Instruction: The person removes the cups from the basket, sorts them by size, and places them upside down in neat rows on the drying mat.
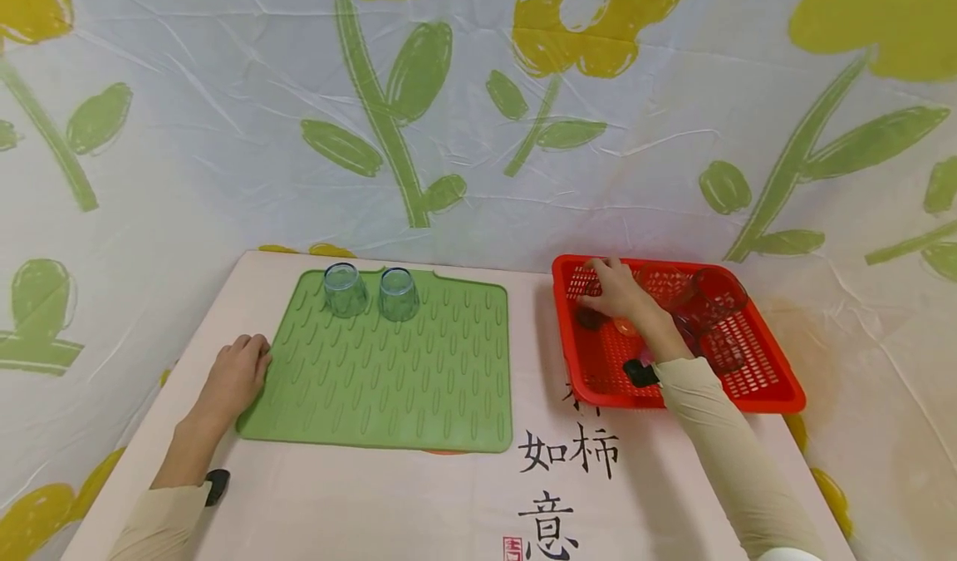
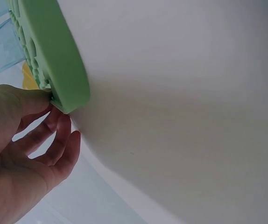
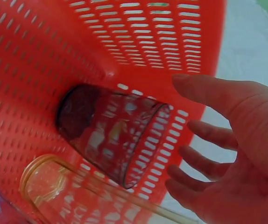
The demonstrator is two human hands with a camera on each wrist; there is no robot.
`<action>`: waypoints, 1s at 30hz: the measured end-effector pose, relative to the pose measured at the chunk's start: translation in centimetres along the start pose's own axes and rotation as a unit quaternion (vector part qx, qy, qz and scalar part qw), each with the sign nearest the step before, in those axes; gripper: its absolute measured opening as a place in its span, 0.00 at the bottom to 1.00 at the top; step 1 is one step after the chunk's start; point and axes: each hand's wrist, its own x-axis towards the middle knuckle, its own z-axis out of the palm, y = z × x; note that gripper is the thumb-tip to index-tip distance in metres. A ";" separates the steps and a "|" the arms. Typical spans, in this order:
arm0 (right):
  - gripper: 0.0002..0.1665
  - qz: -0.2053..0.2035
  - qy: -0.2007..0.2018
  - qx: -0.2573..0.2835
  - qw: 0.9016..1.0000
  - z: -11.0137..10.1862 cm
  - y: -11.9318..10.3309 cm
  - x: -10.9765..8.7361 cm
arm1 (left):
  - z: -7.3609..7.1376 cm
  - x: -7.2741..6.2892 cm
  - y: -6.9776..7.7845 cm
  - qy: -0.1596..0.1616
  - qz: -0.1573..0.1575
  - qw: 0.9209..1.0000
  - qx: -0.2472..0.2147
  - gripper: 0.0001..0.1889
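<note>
My left hand [image 1: 232, 378] rests at the left edge of a green drying mat [image 1: 389, 386]; in the left wrist view, thumb and fingers pinch the mat's edge. Two clear blue glasses [image 1: 345, 292] stand side by side at the mat's back left. Over the left part of a red plastic basket [image 1: 613, 400] reaches my right hand [image 1: 624, 299], fingers spread and holding nothing. Nearest to it is a dark tinted glass [image 3: 96, 126] lying on its side in the basket, its mouth towards the fingers. Beside that glass lies an amber glass [image 3: 54, 186].
Further glasses, including a large clear reddish-looking one [image 1: 718, 295], fill the basket's right side. A purple glass [image 3: 1, 205] shows at the right wrist view's lower left. Black characters [image 1: 553, 453] mark the pale tablecloth. A flowered cloth [image 1: 478, 129] hangs behind the table.
</note>
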 end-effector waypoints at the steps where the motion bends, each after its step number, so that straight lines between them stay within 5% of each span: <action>1: 0.35 0.001 -0.007 -0.003 1.000 0.1 0.1 0.0 | 0.0 0.0 0.0 0.004 0.003 1.000 0.000 0.05; 13: 0.45 0.029 -0.077 -0.026 0.996 0.9 0.4 0.0 | -0.4 -0.1 0.6 -0.002 -0.003 1.000 -0.001 0.04; 30: 0.40 0.000 -0.057 -0.037 0.998 1.1 0.3 -1.0 | -0.1 -0.1 0.3 0.003 -0.005 1.000 0.000 0.04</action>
